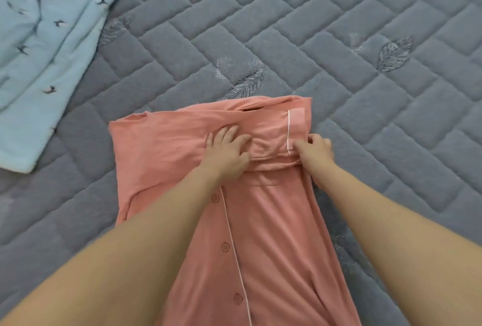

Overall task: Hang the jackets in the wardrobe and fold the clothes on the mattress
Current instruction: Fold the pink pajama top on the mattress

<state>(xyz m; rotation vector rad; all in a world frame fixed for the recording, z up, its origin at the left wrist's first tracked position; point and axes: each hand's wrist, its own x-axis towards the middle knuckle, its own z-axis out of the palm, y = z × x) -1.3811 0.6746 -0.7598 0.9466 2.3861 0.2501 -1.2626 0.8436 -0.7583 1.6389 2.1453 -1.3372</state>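
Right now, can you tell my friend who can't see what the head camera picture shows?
Two bare hands fold a pink button-up shirt on a grey quilted mattress: the left hand presses it flat, the right hand pinches the folded-over sleeve. A light blue garment with small birds lies at the far left.

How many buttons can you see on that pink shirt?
3, in a line down the pink shirt front: upper button, middle button, lower button. The arms and folded top may hide more.
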